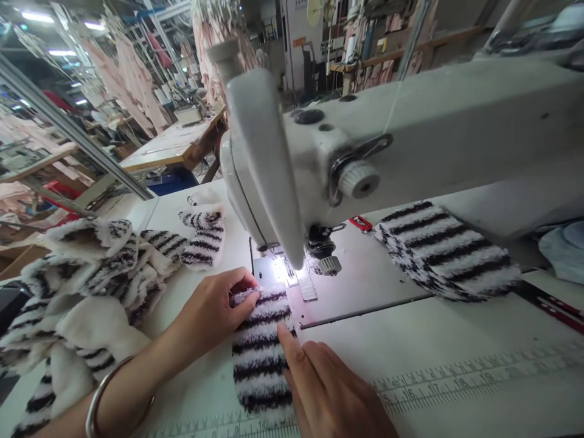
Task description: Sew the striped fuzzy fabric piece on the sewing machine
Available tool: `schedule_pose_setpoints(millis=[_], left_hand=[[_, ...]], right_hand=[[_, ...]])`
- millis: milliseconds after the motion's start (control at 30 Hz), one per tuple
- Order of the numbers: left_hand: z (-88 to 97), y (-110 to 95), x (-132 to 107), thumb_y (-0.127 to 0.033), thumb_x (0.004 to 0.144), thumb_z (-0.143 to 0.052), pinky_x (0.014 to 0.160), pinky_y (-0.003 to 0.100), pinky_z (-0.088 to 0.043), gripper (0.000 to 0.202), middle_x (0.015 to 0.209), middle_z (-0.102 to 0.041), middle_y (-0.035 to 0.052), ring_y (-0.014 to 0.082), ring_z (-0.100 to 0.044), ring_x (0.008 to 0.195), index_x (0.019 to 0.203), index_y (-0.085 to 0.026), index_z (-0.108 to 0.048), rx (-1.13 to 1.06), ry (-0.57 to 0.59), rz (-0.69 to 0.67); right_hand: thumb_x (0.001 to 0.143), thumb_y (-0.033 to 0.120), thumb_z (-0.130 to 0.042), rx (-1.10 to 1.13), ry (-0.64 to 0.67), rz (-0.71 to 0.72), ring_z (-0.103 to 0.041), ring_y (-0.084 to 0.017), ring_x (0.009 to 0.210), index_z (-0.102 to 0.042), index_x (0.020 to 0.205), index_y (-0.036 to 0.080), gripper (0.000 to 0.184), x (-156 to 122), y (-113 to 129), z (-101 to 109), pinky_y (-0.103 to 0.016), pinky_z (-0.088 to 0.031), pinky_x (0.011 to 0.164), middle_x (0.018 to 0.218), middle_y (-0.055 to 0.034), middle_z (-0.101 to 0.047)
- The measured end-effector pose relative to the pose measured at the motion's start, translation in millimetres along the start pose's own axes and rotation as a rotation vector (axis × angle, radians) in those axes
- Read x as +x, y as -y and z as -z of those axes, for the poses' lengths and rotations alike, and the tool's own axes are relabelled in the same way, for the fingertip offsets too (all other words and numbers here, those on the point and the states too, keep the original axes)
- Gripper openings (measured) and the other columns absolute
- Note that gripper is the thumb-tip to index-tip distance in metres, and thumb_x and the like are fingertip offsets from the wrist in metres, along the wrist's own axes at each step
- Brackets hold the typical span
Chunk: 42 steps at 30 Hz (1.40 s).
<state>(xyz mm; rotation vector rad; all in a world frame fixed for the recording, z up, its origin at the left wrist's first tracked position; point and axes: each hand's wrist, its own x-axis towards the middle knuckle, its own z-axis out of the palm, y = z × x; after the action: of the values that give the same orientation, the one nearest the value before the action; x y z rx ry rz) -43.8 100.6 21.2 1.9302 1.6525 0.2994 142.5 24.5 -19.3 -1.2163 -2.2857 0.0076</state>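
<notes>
Striped fleece strip (pixel 262 347) low centre of frame, top end under the sewing machine (pixel 283 176) head. Left hand (pixel 212 310) pressed on its left edge, fingers curled narrow. Right hand (pixel 328 389) lower right, forefinger flat on strip. Fleece pile (pixel 91 274) at left; stacked pieces (pixel 444 249) at right.

Black-and-white striped fleece piece (pixel 262 353)
</notes>
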Motion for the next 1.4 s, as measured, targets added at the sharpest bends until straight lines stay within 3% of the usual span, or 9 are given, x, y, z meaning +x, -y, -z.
schedule_pose_setpoints(millis=[167, 267, 333, 433, 600, 967, 1200, 1300, 1400], left_hand=[[5.1, 3, 0, -0.040, 0.087, -0.049, 0.054, 0.022, -0.039, 0.022, 0.074, -0.060, -0.0020, 0.0108, -0.053, 0.064, 0.089, -0.021, -0.060, 0.051, -0.025, -0.078], [12.3, 5, -9, -0.037, 0.087, -0.054, 0.064, 0.024, -0.047, 0.024, 0.090, -0.061, 0.0014, 0.0122, -0.057, 0.074, 0.103, -0.021, -0.060, 0.193, -0.226, -0.211], [11.2, 3, -19, -0.032, 0.089, -0.053, 0.080, 0.026, -0.050, 0.023, 0.104, -0.060, 0.0023, 0.0127, -0.059, 0.089, 0.109, -0.022, -0.058, 0.248, -0.318, -0.314], [-4.0, -4, -32, -0.021, 0.092, -0.047, 0.097, 0.023, -0.045, 0.028, 0.120, -0.057, 0.0023, 0.0110, -0.053, 0.109, 0.119, -0.023, -0.053, 0.231, -0.232, -0.453], [-28.0, -8, -26, -0.016, 0.093, -0.038, 0.110, 0.032, -0.037, 0.036, 0.132, -0.049, 0.0110, 0.0169, -0.043, 0.124, 0.128, -0.012, -0.047, 0.251, -0.100, -0.530], [-26.8, -6, -5, -0.006, 0.087, -0.040, 0.092, 0.042, -0.051, 0.038, 0.119, -0.056, 0.0148, 0.0233, -0.051, 0.110, 0.124, -0.011, -0.046, 0.221, -0.236, -0.595], [-30.9, -2, -1, -0.006, 0.086, -0.044, 0.095, 0.041, -0.050, 0.036, 0.117, -0.057, 0.0131, 0.0219, -0.052, 0.110, 0.122, -0.009, -0.049, 0.216, -0.309, -0.658], [-19.0, -2, -5, -0.010, 0.088, -0.047, 0.098, 0.035, -0.048, 0.033, 0.120, -0.056, 0.0107, 0.0186, -0.052, 0.112, 0.121, -0.012, -0.051, 0.181, -0.293, -0.678], [0.9, -2, -12, -0.018, 0.089, -0.052, 0.085, 0.026, -0.051, 0.020, 0.109, -0.061, 0.0037, 0.0129, -0.058, 0.097, 0.109, -0.019, -0.059, 0.124, -0.271, -0.593]], right_hand=[[0.091, 0.009, -0.038, -0.003, 0.031, -0.004, -0.057, -0.015, 0.061, -0.052, 0.125, 0.006, 0.037, 1, -3, 8, -0.024, -0.051, 0.051, 0.074, -0.0049, -0.058], [0.092, 0.014, -0.044, -0.028, 0.007, -0.021, -0.059, -0.018, 0.072, -0.056, 0.122, 0.006, 0.033, 8, -1, 17, -0.028, -0.051, 0.059, 0.083, -0.0091, -0.061], [0.091, 0.009, -0.038, -0.086, 0.004, -0.002, -0.059, -0.024, 0.094, -0.059, 0.118, 0.009, 0.034, 10, 1, 17, -0.033, -0.050, 0.071, 0.103, -0.0129, -0.063], [0.089, 0.002, -0.025, -0.150, 0.026, 0.044, -0.045, -0.028, 0.122, -0.058, 0.121, 0.008, 0.046, 9, -1, 7, -0.039, -0.043, 0.086, 0.129, -0.0117, -0.054], [0.086, -0.002, -0.024, -0.223, 0.021, 0.103, -0.044, -0.028, 0.122, -0.055, 0.121, 0.002, 0.047, 10, -14, -7, -0.042, -0.036, 0.090, 0.129, -0.0165, -0.053], [0.089, 0.000, -0.023, -0.280, -0.014, -0.005, -0.051, -0.027, 0.115, -0.058, 0.117, 0.004, 0.046, 33, -17, -10, -0.044, -0.036, 0.088, 0.122, -0.0163, -0.059], [0.089, -0.001, -0.020, -0.140, -0.068, -0.046, -0.048, -0.025, 0.118, -0.058, 0.119, 0.007, 0.049, 28, -22, -15, -0.045, -0.037, 0.093, 0.125, -0.0109, -0.058], [0.088, 0.000, -0.022, 0.011, 0.034, 0.003, -0.044, -0.022, 0.122, -0.053, 0.124, 0.011, 0.050, 29, -36, 0, -0.042, -0.039, 0.096, 0.129, -0.0073, -0.054], [0.088, 0.000, -0.031, 0.180, 0.178, 0.060, -0.048, -0.016, 0.114, -0.051, 0.124, 0.015, 0.044, 37, -54, 26, -0.034, -0.043, 0.096, 0.120, -0.0055, -0.057]])
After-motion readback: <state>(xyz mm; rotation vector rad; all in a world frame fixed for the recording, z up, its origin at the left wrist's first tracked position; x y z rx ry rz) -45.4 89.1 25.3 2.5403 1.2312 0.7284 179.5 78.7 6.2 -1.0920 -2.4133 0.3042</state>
